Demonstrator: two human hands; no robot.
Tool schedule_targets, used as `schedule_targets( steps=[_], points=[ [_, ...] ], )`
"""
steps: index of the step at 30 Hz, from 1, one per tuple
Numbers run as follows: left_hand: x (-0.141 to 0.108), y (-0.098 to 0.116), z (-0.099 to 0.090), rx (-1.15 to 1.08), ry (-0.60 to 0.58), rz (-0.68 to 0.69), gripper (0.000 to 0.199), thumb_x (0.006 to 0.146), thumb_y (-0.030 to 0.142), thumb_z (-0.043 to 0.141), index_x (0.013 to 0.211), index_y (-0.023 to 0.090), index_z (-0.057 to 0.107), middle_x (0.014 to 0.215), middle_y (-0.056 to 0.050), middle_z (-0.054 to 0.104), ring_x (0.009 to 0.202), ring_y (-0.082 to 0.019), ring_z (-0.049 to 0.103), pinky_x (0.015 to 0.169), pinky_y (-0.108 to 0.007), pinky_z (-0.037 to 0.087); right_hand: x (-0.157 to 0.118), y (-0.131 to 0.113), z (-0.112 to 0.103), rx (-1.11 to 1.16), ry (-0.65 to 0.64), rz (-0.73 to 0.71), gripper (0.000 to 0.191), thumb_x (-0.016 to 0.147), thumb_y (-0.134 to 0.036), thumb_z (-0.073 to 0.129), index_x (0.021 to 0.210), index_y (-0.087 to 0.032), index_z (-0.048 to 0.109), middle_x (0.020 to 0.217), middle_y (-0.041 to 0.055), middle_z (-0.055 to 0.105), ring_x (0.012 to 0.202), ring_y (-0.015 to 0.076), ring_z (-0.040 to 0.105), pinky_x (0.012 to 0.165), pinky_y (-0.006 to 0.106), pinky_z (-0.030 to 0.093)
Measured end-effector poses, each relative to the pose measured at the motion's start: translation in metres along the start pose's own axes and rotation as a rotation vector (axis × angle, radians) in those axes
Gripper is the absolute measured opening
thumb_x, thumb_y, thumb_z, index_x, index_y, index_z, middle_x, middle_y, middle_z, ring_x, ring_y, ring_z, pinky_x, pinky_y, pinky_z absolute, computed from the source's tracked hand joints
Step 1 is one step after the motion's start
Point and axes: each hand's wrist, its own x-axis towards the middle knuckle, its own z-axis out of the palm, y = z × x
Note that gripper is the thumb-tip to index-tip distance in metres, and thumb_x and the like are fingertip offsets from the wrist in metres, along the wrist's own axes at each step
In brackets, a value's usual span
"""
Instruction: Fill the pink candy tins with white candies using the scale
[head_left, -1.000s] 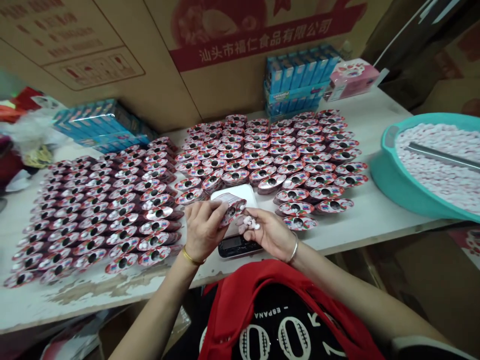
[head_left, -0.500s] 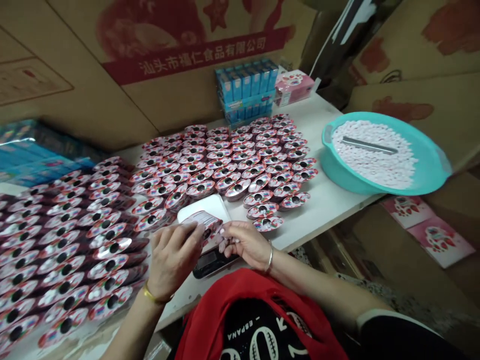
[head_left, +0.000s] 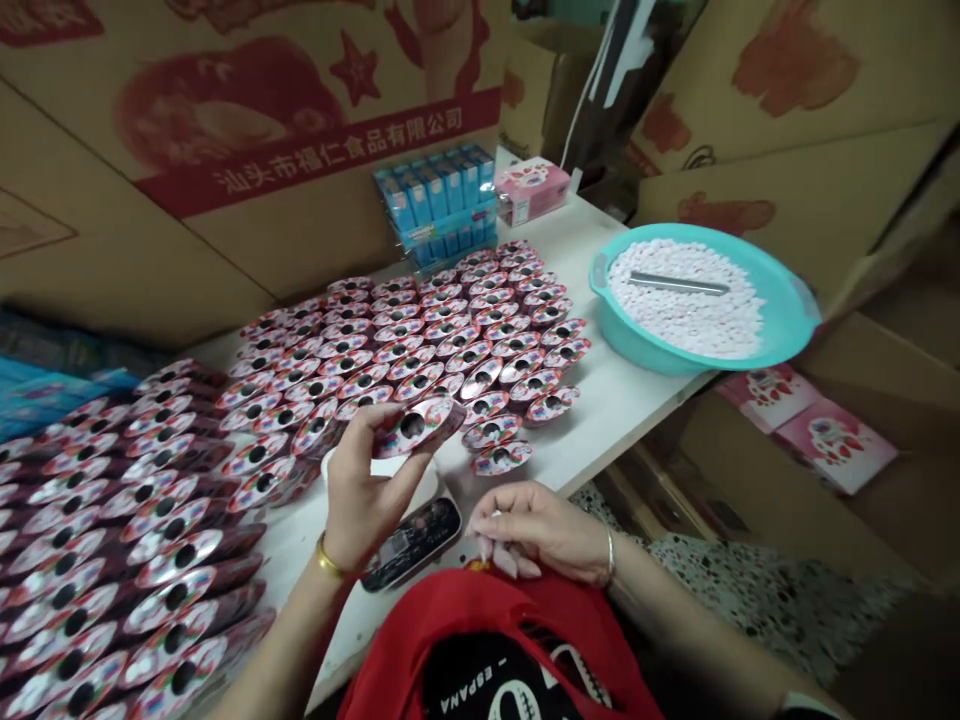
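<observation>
My left hand [head_left: 371, 490] grips a packet [head_left: 420, 428] with a shiny, printed oval top and a dark round hole in it, held above a scale. The scale's white plate [head_left: 427, 482] and black display panel [head_left: 411, 545] show below the hand. To the right, just in front of the red apron, my right hand [head_left: 536, 530] is closed, its fingers curled and thumb pressed to them. Its fingertips look pale and dusty; what they hold, if anything, I cannot make out. Many similar packets [head_left: 416, 380] stand upright in rows behind and left of the scale.
A turquoise basin [head_left: 645, 345] of small pale pink pieces [head_left: 682, 320] stands at the right, a metal strip [head_left: 679, 284] lying on them. Blue boxes [head_left: 439, 200] and a pink box [head_left: 532, 190] stand at the back, before a large carton [head_left: 247, 240].
The left hand has turned the packet so its holed top faces up and lifted it off the scale. My right hand has drawn away from it toward the apron. The view has shifted right.
</observation>
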Motion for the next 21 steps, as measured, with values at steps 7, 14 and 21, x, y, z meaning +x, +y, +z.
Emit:
schedule_targets(
  steps=[7, 14, 21],
  points=[
    [0.053, 0.085, 0.089, -0.216, -0.405, 0.288, 0.025, 0.076, 0.023, 0.062, 0.097, 0.019, 0.050, 0.092, -0.003, 0.058, 0.079, -0.014, 0.053, 0.069, -0.027, 0.044, -0.030, -0.002, -0.021, -0.058, 0.003, 0.017, 0.037, 0.073, -0.042, 0.076, 0.086, -0.009, 0.067, 0.068, 0.0020, 0.063, 0.043, 0.0022, 0.048, 0.036, 0.013, 0.024],
    [0.090, 0.103, 0.210, 0.202, -0.537, 0.366, 0.027, 0.082, 0.034, 0.060, 0.098, 0.013, 0.053, 0.101, -0.014, 0.060, 0.100, -0.028, 0.053, 0.086, -0.043, 0.037, -0.034, 0.012, -0.037, 0.030, 0.172, -0.109, 0.040, 0.073, -0.045, 0.076, 0.085, -0.008, 0.065, 0.067, 0.0028, 0.061, 0.041, 0.0020, 0.043, 0.035, 0.015, 0.019],
    [0.086, 0.080, 0.157, 0.270, -0.517, 0.345, 0.034, 0.090, 0.039, 0.051, 0.117, 0.019, 0.053, 0.126, -0.012, 0.053, 0.116, -0.027, 0.048, 0.089, -0.040, 0.038, -0.046, 0.009, -0.034, -0.037, 0.331, 0.037, 0.035, 0.066, -0.045, 0.080, 0.082, -0.017, 0.067, 0.074, 0.0026, 0.060, 0.052, 0.0067, 0.046, 0.043, 0.018, 0.029]
  ],
)
